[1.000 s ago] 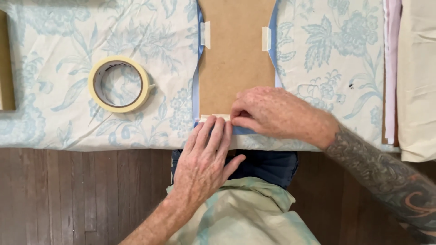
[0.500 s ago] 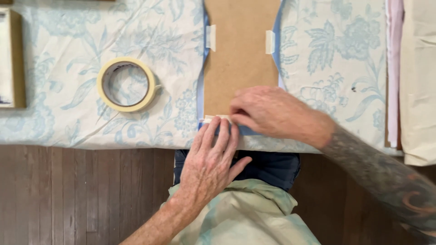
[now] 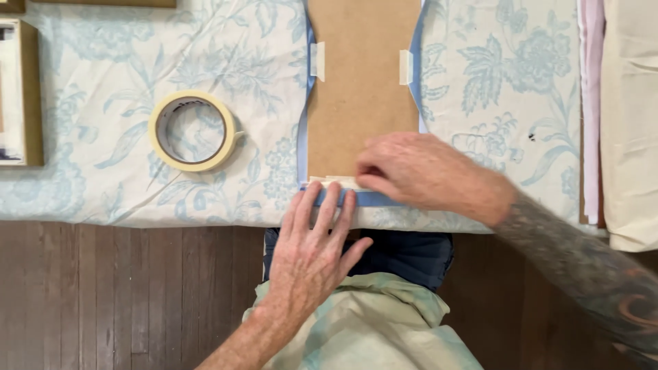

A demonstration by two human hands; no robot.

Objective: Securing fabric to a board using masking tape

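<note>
A pale floral cloth point(image 3: 137, 62) is covering the table from nine o'clock to two o'clock, its near edge lying above the dark wooden floor point(image 3: 103, 294). A stack of folded cream and pink fabric point(image 3: 627, 116) is resting at three o'clock, touching the cloth's right side.

A brown backing board point(image 3: 360, 82) is lying flat at twelve o'clock, wrapped along its sides and near edge by a blue fabric border point(image 3: 373, 199). Two short tape tabs, a left tape tab point(image 3: 317, 60) and a right tape tab point(image 3: 406, 67), are holding the side folds against the board.

The right hand point(image 3: 428, 171), coming in from four o'clock on a tattooed forearm, is curling its fingers and pressing a pale tape strip point(image 3: 332, 182) at the board's near edge, just at the centre. The left hand point(image 3: 312, 253), reaching up from six o'clock, is lying open and flat, its fingertips point(image 3: 329, 199) bearing down on the blue fold just beside the strip; it is grasping nothing.

A framed picture point(image 3: 20, 92) is sitting partly out of view at nine o'clock. A roll of masking tape point(image 3: 193, 131) is lying flat at ten o'clock, well apart from both hands.
</note>
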